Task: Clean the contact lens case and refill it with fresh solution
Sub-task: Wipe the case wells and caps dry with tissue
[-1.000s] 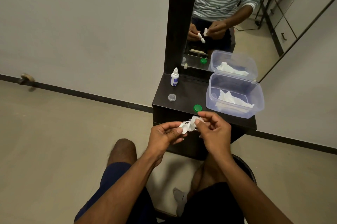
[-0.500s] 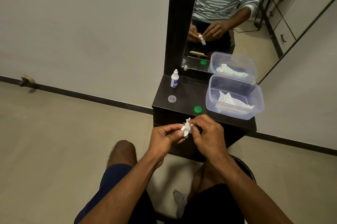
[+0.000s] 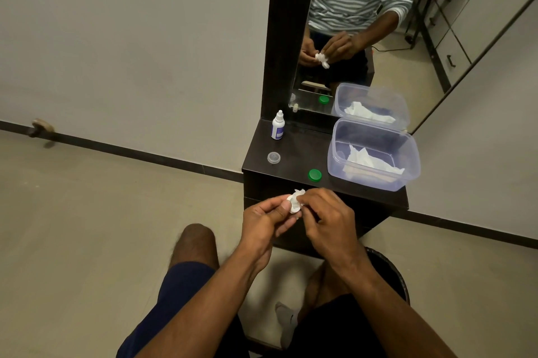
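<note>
My left hand [image 3: 266, 219] grips the white contact lens case [image 3: 294, 205], mostly hidden between my fingers, just in front of the dark dresser shelf [image 3: 294, 151]. My right hand [image 3: 326, 218] presses a crumpled white tissue [image 3: 298, 192] against the case. On the shelf lie a green cap [image 3: 314, 175] and a clear cap [image 3: 273, 157]. A small white solution bottle [image 3: 278, 125] stands upright at the shelf's back left.
A clear plastic box [image 3: 413, 165] with tissues inside sits on the shelf's right side. A mirror [image 3: 378, 37] rises behind the shelf and reflects my hands. My knees are below, and a dark round bin [image 3: 390, 270] stands under my right arm.
My hands have closed together; the right hand has brought the tissue onto the case, which now is nearly covered. Both hands sit slightly lower and closer to me.
</note>
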